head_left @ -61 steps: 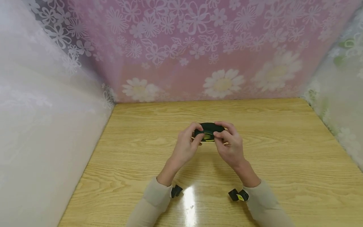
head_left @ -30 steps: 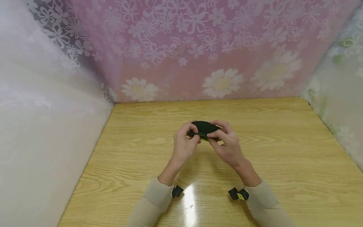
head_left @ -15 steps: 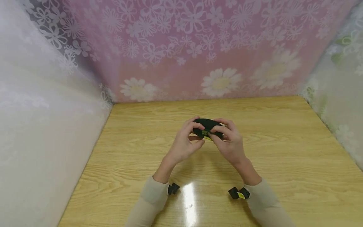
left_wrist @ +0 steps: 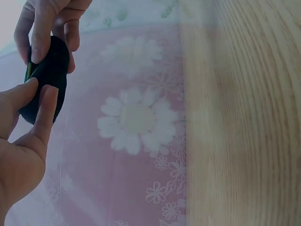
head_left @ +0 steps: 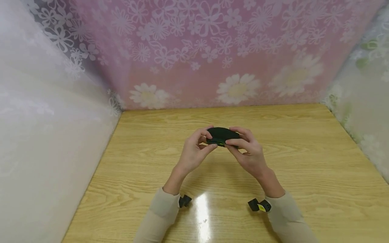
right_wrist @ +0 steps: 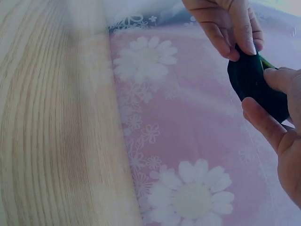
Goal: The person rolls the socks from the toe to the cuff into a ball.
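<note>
A small dark oval pouch [head_left: 223,134], with a yellow-green strip showing along its near edge, is held up above the table between both hands. My left hand [head_left: 194,152] grips its left end, fingers over the top and behind, with the thumb at the near edge. On the other end, my right hand [head_left: 249,152] pinches the near edge between thumb and forefinger. The left wrist view shows the pouch [left_wrist: 49,75] tilted, fingers of both hands around it. In the right wrist view a yellow-green line runs along one side of the pouch [right_wrist: 254,82]. Its contents are hidden.
A wood-grain table [head_left: 152,168] lies beneath the hands. Behind it stands a pink flowered backdrop [head_left: 188,84], with pale walls [head_left: 54,135] at the sides. Black wrist cameras [head_left: 184,201] are strapped at both sleeve cuffs.
The near-edge opening, which showed more yellow-green inside, is now narrower. The left thumb came off the edge half a second ago and is back against it. The right forearm shifted slightly right.
</note>
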The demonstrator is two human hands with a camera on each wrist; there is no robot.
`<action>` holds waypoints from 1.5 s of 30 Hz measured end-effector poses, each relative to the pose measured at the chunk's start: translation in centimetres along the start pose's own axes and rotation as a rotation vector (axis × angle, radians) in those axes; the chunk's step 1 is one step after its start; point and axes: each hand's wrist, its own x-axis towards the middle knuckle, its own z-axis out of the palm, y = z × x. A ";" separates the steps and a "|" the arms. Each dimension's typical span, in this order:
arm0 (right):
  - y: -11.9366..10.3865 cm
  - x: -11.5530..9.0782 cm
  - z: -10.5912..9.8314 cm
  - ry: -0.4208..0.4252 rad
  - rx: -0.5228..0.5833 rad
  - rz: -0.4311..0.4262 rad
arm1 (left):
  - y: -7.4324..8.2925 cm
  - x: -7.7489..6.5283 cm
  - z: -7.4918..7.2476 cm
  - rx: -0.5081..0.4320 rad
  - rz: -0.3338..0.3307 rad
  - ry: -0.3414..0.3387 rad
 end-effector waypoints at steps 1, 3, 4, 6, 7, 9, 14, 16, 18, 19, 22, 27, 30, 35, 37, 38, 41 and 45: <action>0.0 0.0 -0.1 -0.014 -0.015 -0.007 | 0.0 0.0 -0.1 0.003 -0.005 0.006; 0.2 0.0 -0.2 -0.060 -0.065 -0.028 | 0.0 -0.1 -0.3 0.005 -0.014 0.016; 0.2 0.0 -0.2 -0.085 -0.088 -0.042 | 0.0 -0.1 -0.4 0.010 -0.010 0.020; 0.3 0.0 -0.2 -0.124 -0.123 -0.076 | 0.0 -0.1 -0.6 0.004 0.002 0.018; 0.4 0.0 -0.1 -0.136 -0.134 -0.091 | 0.0 -0.1 -0.7 -0.004 0.009 0.013; 0.4 0.0 0.0 -0.136 -0.142 -0.119 | -0.2 -0.1 -0.8 -0.020 0.016 -0.009; 0.4 -0.1 0.2 -0.074 -0.122 -0.148 | -0.4 -0.1 -1.2 -0.122 -0.064 -0.127; 0.5 -0.1 0.3 -0.062 -0.101 -0.144 | -0.3 -0.1 -1.3 -0.181 -0.124 -0.141; 0.5 -0.1 0.4 -0.061 -0.081 -0.134 | -0.4 -0.1 -1.4 -0.213 -0.182 -0.121; 0.6 -0.1 0.5 -0.059 -0.066 -0.126 | -0.4 -0.1 -1.4 -0.225 -0.202 -0.108; 0.7 -0.3 0.9 -0.040 -0.020 -0.073 | -0.5 -0.1 -1.6 -0.201 -0.254 -0.067; 0.1 -0.7 1.2 0.012 0.152 0.236 | -0.4 -0.1 -1.9 -0.138 -0.261 -0.065; -0.3 -0.7 1.0 0.010 0.325 0.471 | -0.3 0.0 -1.9 -0.151 -0.242 -0.073; -0.4 -0.9 0.6 -0.019 0.451 0.618 | -0.3 0.0 -1.8 -0.159 -0.274 -0.107; -0.4 -0.9 0.5 -0.030 0.462 0.612 | -0.3 0.1 -1.8 -0.148 -0.300 -0.128; -0.3 -0.8 0.5 -0.039 0.462 0.604 | -0.3 0.1 -1.8 -0.142 -0.312 -0.138; -0.2 -0.8 0.3 -0.102 0.415 0.602 | -0.3 0.2 -1.7 -0.119 -0.328 -0.176; -0.4 -0.8 0.0 -0.215 0.310 0.643 | -0.4 0.2 -1.7 -0.110 -0.307 -0.250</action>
